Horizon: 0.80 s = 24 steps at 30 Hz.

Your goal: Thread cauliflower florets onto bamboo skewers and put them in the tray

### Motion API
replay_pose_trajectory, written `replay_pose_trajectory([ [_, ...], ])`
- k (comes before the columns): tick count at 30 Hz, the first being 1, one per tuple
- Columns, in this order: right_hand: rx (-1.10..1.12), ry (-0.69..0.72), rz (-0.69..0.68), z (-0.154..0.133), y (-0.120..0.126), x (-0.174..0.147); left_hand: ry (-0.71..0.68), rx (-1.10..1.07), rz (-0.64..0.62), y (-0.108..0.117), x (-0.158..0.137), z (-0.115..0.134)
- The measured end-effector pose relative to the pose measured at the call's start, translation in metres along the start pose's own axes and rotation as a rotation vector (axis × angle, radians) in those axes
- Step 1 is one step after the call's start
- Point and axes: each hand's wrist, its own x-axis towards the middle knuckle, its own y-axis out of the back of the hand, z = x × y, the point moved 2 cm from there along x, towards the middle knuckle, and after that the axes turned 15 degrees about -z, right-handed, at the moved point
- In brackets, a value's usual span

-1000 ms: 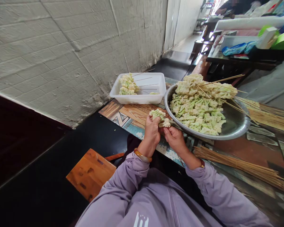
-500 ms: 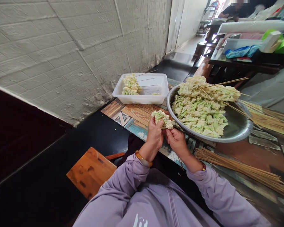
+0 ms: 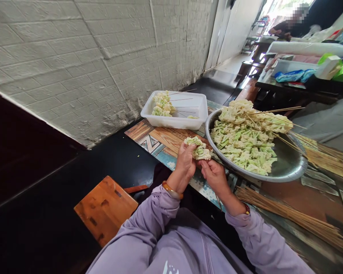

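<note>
My left hand is closed around pale cauliflower florets just over the table's near edge. Beside it, my right hand pinches a thin wooden skewer, whose lower end sticks out beneath the palm; its upper end is hidden by the fingers and florets. To the right, a metal basin holds a heap of loose cauliflower with several skewered portions on top. Behind my hands, a white plastic tray contains cauliflower skewers at its left end.
A bundle of bare skewers lies on the patterned wooden table, right of my hands. A wooden stool stands at lower left. The white brick-patterned wall runs along the left. Another person is at the far back right.
The view has shifted slightly, so the tray and basin sit a little lower and further right. Both hands keep their hold on the florets and skewer.
</note>
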Motion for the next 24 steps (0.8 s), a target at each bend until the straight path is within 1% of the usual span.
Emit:
replay_pose_trajectory([
  [4,0.002,0.008,-0.001,0.002,0.000,0.000,0.029,-0.006,0.018,0.001,0.004,-0.001],
  [7,-0.016,0.007,0.008,0.002,0.000,0.000,0.052,-0.003,-0.007,0.001,0.003,-0.003],
  [9,-0.030,-0.003,0.013,0.001,0.000,-0.001,0.042,0.005,-0.026,0.002,0.002,-0.004],
  [12,-0.044,-0.003,0.017,-0.001,0.000,-0.002,-0.004,0.030,-0.011,0.004,-0.002,-0.007],
  [14,-0.046,0.001,0.021,-0.002,0.000,-0.002,-0.007,0.056,-0.015,0.004,-0.003,-0.007],
  [18,-0.011,-0.023,0.023,-0.002,0.000,-0.001,0.020,0.091,-0.056,0.004,-0.003,-0.001],
  [21,0.050,-0.046,0.008,-0.002,-0.001,0.000,0.000,0.092,-0.038,0.007,0.000,0.008],
  [24,0.091,-0.058,-0.005,-0.004,-0.002,0.001,0.011,0.118,-0.048,0.012,0.006,0.012],
])
